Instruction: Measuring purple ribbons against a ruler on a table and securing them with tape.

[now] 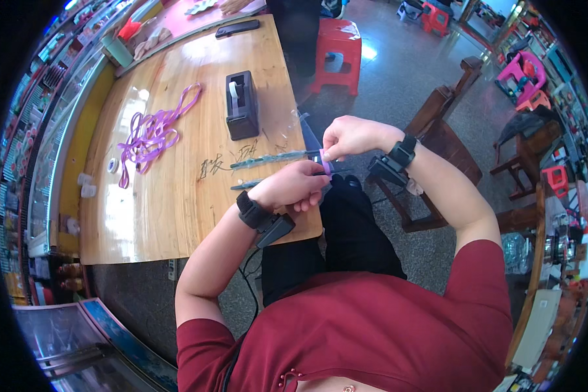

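Two thin dark rods in clear wrapping lie side by side across the table's right edge: a farther rod (268, 159) and a nearer rod (247, 185). My left hand (293, 185) is closed over the nearer rod, its fingers curled under and partly hidden. At the rods' right ends, a short piece of purple ribbon (326, 167) runs between my hands. My right hand (356, 137) pinches its upper end, just past the table edge. Each of my wrists carries a black strapped device.
On the wooden table (176, 222) lie a tangled purple ribbon (151, 134), a black tape dispenser (242, 114), a small tape roll (113, 165) and a phone (237, 28). A red stool (338, 52) and a wooden chair (438, 140) stand right of the table.
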Demonstrator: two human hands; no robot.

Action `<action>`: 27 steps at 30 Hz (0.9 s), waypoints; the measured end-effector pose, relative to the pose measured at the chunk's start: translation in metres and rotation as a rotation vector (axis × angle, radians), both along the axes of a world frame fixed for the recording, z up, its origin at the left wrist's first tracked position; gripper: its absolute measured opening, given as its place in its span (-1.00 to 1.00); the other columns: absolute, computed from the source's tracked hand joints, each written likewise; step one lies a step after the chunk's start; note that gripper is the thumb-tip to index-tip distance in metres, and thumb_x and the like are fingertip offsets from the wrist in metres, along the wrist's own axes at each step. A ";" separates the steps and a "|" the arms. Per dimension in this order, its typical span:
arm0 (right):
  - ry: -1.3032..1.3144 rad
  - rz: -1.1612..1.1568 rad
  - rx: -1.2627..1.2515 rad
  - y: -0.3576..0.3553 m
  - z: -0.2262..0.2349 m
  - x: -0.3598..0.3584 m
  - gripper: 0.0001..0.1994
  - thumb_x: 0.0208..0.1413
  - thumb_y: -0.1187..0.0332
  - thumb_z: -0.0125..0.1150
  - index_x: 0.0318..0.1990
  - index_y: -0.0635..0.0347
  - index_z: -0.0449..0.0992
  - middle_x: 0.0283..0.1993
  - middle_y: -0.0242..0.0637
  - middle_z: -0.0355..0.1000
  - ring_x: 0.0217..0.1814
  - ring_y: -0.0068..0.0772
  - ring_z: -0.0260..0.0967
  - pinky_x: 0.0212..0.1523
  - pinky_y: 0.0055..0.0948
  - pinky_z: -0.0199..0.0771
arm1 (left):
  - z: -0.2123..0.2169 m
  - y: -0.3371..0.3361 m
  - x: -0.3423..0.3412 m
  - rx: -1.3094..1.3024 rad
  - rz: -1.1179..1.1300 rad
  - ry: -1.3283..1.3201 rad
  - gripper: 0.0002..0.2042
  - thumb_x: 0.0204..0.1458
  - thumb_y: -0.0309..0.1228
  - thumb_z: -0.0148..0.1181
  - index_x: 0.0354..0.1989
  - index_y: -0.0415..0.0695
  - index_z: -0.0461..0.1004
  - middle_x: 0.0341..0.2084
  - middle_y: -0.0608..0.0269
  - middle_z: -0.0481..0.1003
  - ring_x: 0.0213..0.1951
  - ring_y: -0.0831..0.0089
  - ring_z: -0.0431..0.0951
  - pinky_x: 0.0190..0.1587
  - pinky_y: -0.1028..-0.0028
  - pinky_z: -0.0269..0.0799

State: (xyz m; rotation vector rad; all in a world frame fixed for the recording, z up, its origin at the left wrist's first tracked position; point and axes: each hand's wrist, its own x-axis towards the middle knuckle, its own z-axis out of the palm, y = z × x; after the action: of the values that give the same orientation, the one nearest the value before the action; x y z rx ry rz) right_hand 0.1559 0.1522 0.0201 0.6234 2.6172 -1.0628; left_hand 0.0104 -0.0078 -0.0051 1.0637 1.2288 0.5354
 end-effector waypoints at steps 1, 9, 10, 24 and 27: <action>0.001 -0.002 0.000 0.000 0.000 0.000 -0.75 0.00 0.23 0.32 -0.34 0.27 0.64 -0.50 -0.28 0.56 -0.45 -0.46 0.50 -0.35 -0.42 0.47 | 0.001 -0.001 0.000 0.001 0.007 0.015 -0.74 0.29 -0.27 0.00 0.00 -0.18 0.38 -0.66 0.44 0.41 -0.71 0.67 0.39 -0.68 0.63 0.31; -0.036 0.035 0.047 0.001 0.001 -0.002 -0.76 -0.01 0.24 0.30 -0.38 0.28 0.63 -0.51 -0.27 0.55 -0.45 -0.45 0.50 -0.37 -0.43 0.44 | 0.001 -0.001 0.002 0.011 0.032 0.028 -0.75 0.26 -0.26 0.02 -0.09 -0.19 0.44 -0.67 0.45 0.43 -0.72 0.68 0.41 -0.68 0.64 0.33; -0.036 0.034 0.046 0.000 0.002 -0.002 -0.76 -0.01 0.24 0.30 -0.38 0.28 0.63 -0.51 -0.27 0.55 -0.45 -0.45 0.50 -0.37 -0.43 0.44 | 0.002 -0.001 0.001 0.005 0.032 0.024 -0.75 0.26 -0.26 0.02 -0.10 -0.18 0.44 -0.67 0.45 0.43 -0.72 0.68 0.41 -0.68 0.64 0.33; 0.116 0.051 0.439 -0.006 0.006 0.014 -0.69 -0.05 0.06 0.33 -0.40 0.13 0.63 -0.41 -0.19 0.56 -0.31 -0.11 0.52 -0.27 -0.23 0.48 | 0.001 -0.001 0.001 -0.004 0.023 0.041 -0.74 0.28 -0.27 0.01 -0.03 -0.20 0.38 -0.66 0.42 0.42 -0.72 0.66 0.38 -0.66 0.64 0.32; 0.285 0.201 0.285 -0.004 0.002 0.013 -0.80 0.01 0.20 0.27 -0.31 0.10 0.66 -0.36 -0.24 0.57 -0.27 -0.11 0.52 -0.23 -0.24 0.48 | 0.001 -0.002 0.001 -0.005 0.039 0.051 -0.72 0.28 -0.28 0.01 0.02 -0.22 0.37 -0.65 0.42 0.42 -0.71 0.66 0.38 -0.67 0.63 0.32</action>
State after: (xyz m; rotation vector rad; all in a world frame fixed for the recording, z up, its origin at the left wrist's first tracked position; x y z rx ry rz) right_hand 0.1688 0.1482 0.0221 0.2675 3.0324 -0.7745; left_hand 0.0116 -0.0101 -0.0039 1.0570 1.2974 0.5372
